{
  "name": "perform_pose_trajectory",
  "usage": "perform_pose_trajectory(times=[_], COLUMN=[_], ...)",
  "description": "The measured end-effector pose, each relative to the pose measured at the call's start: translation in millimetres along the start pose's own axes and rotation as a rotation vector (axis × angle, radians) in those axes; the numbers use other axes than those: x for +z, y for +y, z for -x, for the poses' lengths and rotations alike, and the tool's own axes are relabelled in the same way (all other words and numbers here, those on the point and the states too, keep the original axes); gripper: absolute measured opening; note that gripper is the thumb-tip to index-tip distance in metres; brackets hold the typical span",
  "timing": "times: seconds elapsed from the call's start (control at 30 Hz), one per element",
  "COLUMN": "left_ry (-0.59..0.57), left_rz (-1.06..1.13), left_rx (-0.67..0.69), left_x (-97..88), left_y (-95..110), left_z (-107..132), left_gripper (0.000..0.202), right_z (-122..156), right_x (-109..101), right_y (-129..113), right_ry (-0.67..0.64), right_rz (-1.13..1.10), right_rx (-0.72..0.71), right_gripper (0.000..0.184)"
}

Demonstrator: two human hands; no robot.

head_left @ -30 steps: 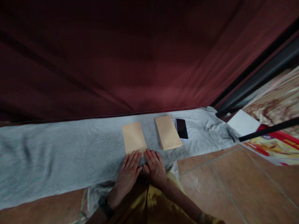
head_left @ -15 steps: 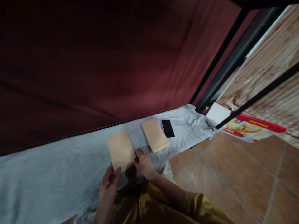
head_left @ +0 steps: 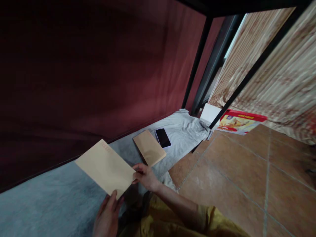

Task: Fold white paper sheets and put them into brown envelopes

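Note:
A tan paper envelope [head_left: 106, 168] with faint red print near its far corner is held tilted above the grey cloth. My left hand [head_left: 108, 210] grips its near edge, thumb on top and fingers underneath. At the right corner, my right hand [head_left: 145, 176] pinches the same envelope between thumb and fingers. Just beyond my right hand lies a neat stack of similar tan envelopes [head_left: 149, 148]. A phone with a dark screen [head_left: 163, 138] rests beside that stack on its right.
The grey cloth [head_left: 54, 194] covers a long surface along a dark red fabric wall [head_left: 138, 82]. Black metal poles [head_left: 197, 62] rise at the right. A red and yellow printed box [head_left: 242, 122] lies on the tiled floor [head_left: 227, 168] by a patterned curtain [head_left: 278, 72].
The envelope has been raised and turned anticlockwise, its far end now pointing left, with red print showing. Both hands moved with it. The view has shifted to the right.

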State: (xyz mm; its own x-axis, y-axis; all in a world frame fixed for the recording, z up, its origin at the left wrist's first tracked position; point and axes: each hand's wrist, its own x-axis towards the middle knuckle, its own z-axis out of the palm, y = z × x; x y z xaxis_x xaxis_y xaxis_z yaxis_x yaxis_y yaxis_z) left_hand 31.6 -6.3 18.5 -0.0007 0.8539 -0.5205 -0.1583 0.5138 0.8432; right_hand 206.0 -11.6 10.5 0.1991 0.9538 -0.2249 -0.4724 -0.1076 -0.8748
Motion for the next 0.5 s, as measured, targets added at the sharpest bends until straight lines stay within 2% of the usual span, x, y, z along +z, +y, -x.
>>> perform_pose_trajectory(times=[0.1,0.2,0.33,0.4,0.5], left_ry=[-0.050,-0.098,-0.155,-0.194,-0.215], left_rz=[0.094,0.100,0.082,0.036,-0.062], left_rx=[-0.058,-0.060,-0.009,0.013,0.038], left_x=[30.6,56.1,85.8,98.5,111.7], left_y=[6,14,22,24,23], left_z=[8,12,13,13,11], left_gripper=[0.031,0.032,0.038,0.045,0.053], right_z=[2,8,16,19,18], right_x=[-16,-33,-55,-66,-80], right_y=[-23,-40,-51,-54,-59], right_ry=[0.047,0.117,0.203,0.216,0.249], right_rz=[-0.030,-0.083,-0.179,-0.143,-0.062], right_rx=[-0.034,-0.052,0.008,0.050,0.035], right_gripper=[0.035,0.041,0.055,0.057,0.056])
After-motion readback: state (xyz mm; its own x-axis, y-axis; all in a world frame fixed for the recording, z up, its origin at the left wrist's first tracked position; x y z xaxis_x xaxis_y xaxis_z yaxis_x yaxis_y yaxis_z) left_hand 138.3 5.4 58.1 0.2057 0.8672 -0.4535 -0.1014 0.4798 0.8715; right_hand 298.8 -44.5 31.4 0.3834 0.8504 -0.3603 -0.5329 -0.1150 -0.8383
